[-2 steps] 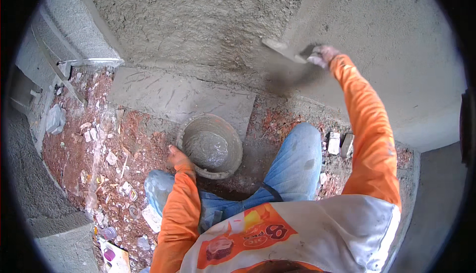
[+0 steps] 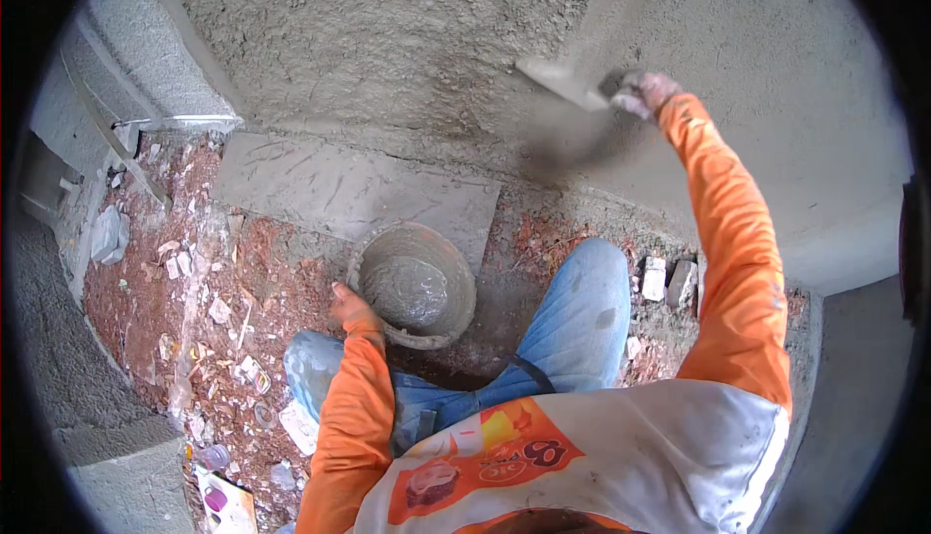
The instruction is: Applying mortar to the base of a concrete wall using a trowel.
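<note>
My right hand (image 2: 648, 94) grips a flat plastering trowel (image 2: 555, 82), its pale blade against the cement-rendered wall (image 2: 407, 39) where rough plaster meets a smoother band. A darker, blurred patch lies just below the blade. My left hand (image 2: 349, 306) is on the left rim of a round bucket (image 2: 411, 288) of wet grey mortar, fingers curled at its edge. The bucket sits between my knees, beside a long grey board (image 2: 272, 170) lying along the foot of the wall.
Rubble and litter (image 2: 213, 321) cover the reddish floor at left. Small blocks (image 2: 654, 279) lie right of my knee. A long strip (image 2: 136, 170) leans in the left corner, by a side wall (image 2: 165, 39). Another wall (image 2: 853, 369) stands at lower right.
My right hand and trowel have moved slightly up and to the right along the wall. My left hand and the bucket have barely moved.
</note>
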`<state>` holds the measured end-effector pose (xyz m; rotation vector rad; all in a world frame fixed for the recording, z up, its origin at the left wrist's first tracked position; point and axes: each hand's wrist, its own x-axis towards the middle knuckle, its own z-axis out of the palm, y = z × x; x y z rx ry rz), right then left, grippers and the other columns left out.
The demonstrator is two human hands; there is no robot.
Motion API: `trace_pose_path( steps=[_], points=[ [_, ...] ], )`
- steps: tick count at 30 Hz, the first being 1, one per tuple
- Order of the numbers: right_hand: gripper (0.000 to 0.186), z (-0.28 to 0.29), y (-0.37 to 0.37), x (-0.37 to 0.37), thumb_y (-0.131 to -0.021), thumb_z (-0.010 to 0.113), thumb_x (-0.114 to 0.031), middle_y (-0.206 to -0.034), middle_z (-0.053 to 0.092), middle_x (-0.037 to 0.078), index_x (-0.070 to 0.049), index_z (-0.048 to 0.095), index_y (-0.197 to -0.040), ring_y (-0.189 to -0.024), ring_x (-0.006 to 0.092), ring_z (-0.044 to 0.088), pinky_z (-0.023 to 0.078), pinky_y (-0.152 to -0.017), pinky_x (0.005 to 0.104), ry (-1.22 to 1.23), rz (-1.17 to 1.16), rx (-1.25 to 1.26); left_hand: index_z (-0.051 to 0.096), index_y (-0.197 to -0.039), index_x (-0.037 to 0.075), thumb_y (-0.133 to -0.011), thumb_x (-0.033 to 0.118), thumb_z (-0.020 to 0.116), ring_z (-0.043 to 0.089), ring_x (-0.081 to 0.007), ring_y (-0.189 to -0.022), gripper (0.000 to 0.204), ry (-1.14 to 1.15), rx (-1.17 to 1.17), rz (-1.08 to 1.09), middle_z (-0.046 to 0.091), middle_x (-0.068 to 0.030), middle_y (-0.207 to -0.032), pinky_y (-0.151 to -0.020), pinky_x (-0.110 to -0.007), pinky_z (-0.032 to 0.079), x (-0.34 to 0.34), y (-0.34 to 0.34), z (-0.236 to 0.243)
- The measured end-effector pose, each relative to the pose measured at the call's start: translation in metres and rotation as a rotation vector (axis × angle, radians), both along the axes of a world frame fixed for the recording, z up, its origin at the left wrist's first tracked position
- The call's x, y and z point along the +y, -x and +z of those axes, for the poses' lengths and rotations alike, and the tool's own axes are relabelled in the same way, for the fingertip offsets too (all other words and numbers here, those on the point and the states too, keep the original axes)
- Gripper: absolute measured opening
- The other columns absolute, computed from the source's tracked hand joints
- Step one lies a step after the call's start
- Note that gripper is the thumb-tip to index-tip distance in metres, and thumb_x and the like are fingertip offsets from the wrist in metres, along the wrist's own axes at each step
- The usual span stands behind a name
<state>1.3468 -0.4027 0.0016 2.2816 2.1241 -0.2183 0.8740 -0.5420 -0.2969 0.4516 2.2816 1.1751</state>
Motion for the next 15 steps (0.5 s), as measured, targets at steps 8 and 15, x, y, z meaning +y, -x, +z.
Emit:
trace_pose_path(
  steps=[8,15],
  points=[
    [0.013,0.018,0.086,-0.071,-0.077,0.055,-0.013,-0.072,0.051,0.011,-0.004,0.053,-0.086,-0.065,0.0276,0.052,0.045,-0.062,0.0371,-0.666,0.444,-0.164,0.056,-0.095,-0.014,-0.087,0.042,0.041,0.058,-0.038,-0.085,0.059,-0.129,-0.076,-0.037,0.059,-0.0293,-0.092,-0.076,-0.041,0.043,-0.002,0.0,0.004],
    [0.028,-0.176,0.187,-0.11,-0.084,0.043,-0.018,-0.105,0.053,0.014,-0.012,0.053,-0.109,-0.097,0.032,0.055,0.048,-0.077,0.0408,0.217,0.754,-0.237,0.056,-0.096,-0.013,-0.086,0.043,0.038,0.057,-0.0375,-0.089,0.06,-0.053,-0.103,-0.126,0.06,-0.0275,-0.095,-0.079,-0.041,0.042,0.003,-0.002,0.01]
  ],
)
